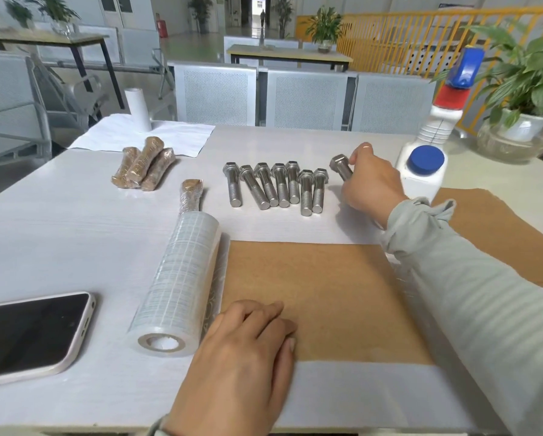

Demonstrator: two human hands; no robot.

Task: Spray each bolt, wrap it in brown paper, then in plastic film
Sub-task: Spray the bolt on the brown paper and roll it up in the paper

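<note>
- Right hand [369, 184] has its grip clamped on one bolt [341, 166], lifted just right of the row of bolts [276, 187].
- Left hand [248, 350] lies flat, fingers apart, on the brown paper [327, 294], below that row.
- Film roll [182, 278] lies left of the paper on the bench [75, 231].

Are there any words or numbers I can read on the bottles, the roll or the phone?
No words or numbers can be read anywhere.
Spray bottle: only thin marks on its white side, too small to read.
Blue-capped bottle: no label shows.
Plastic film roll: faint pale grid lines, no letters.
Film edge beside the left hand: grey shapes, too blurred to read.
Phone: screen is dark.
</note>
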